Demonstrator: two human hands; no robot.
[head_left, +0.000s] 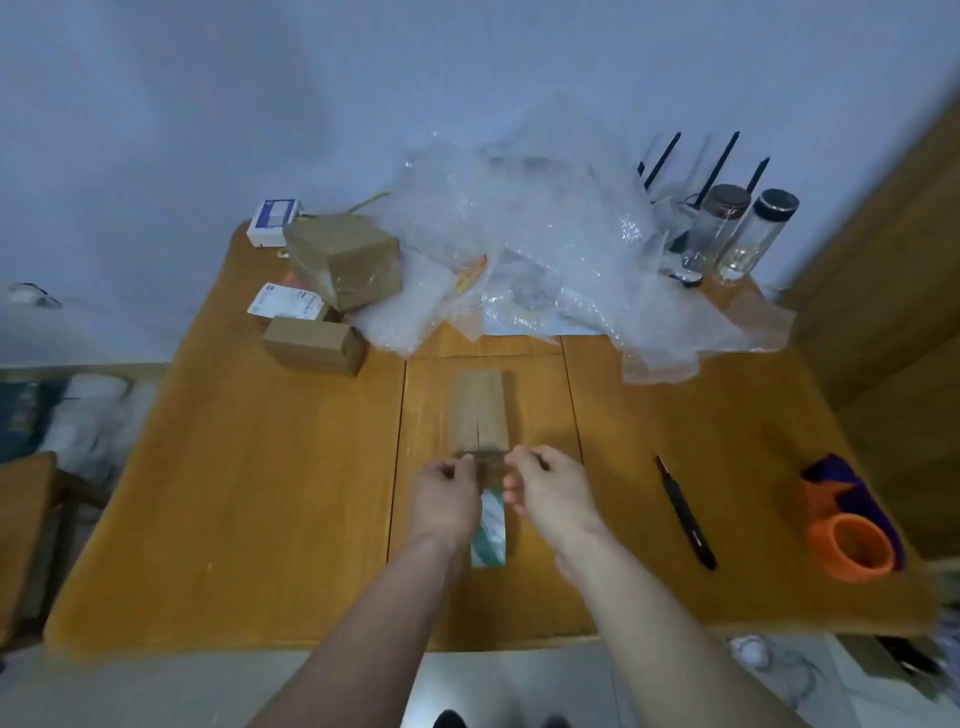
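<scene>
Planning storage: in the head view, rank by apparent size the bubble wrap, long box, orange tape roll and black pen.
1. bubble wrap
2. long box and orange tape roll: look alike, not ranked
3. black pen

Wooden table (234, 493), seams running 12 to 6.

Centre: long cardboard box (480, 410), lying flat, lengthwise 12 to 6.

12 to 1 o'clock: heap of bubble wrap (530, 234).

2 o'clock, far corner: two glass bottles (753, 244), upright, side by side.

10 to 11 o'clock: two brown cartons (345, 260), a labelled packet (285, 302) between them, and a white box (271, 222) at the corner.

3 o'clock: black pen (685, 514).

4 o'clock, at the edge: orange tape roll (852, 548), touching a purple cloth (836, 470).
</scene>
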